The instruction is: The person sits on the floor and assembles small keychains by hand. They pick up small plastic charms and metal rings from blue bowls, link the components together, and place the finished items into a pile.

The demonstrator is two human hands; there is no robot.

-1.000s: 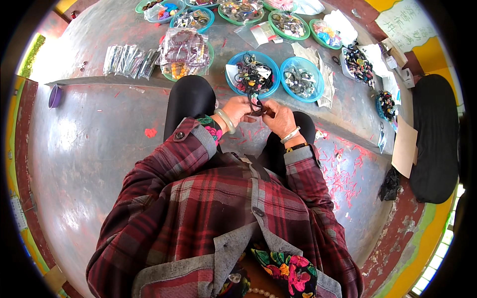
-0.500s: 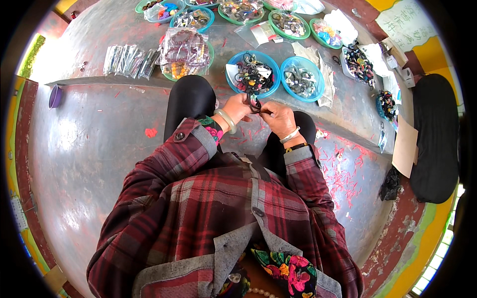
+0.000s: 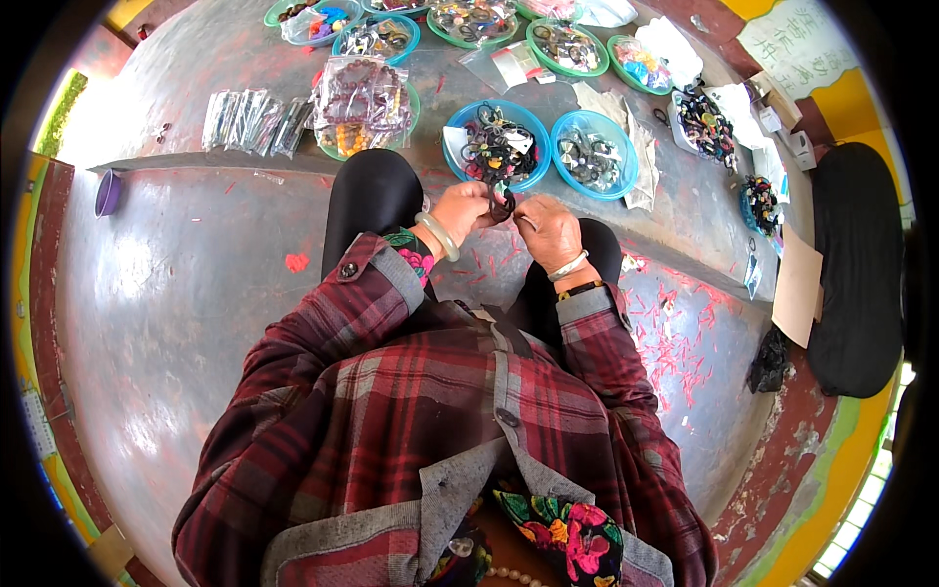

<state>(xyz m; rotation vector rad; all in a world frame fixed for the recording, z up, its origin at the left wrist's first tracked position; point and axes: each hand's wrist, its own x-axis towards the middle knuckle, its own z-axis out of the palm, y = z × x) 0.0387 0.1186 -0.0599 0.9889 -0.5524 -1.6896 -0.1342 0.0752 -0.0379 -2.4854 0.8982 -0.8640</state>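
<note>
While two bare hands are held close together, some dark loops (image 3: 502,206) are clamped in the fingers of the left hand (image 3: 458,211); they are bunched, so their number cannot be told. Just past the fingertips, two blue bowls can be counted: a full bowl (image 3: 537,125), with a heap of dark bands, and a second bowl (image 3: 626,149), with grey and black bits, more to the right of the fingers. One green bowl (image 3: 418,110) is seen ahead and to the left of the fingers, with clear bags of beads (image 3: 364,93) piled on it. One purple bowl (image 3: 108,194) is seen far to their left.

Past the left fingers, beside the bags, a row of thin packets (image 3: 256,122) is laid too tightly to be counted. Red scraps (image 3: 675,342) are scattered to the right of the fingers and nearer the body. The floor near the fingers is partly hidden by two knees, the left knee (image 3: 380,186) and the right knee (image 3: 599,243).

Both arms are stretched forward, and both hands are turned inward. The fingertips of the right hand (image 3: 551,233) are pinched together just beside the loops; whether anything thin is caught there cannot be told.
</note>
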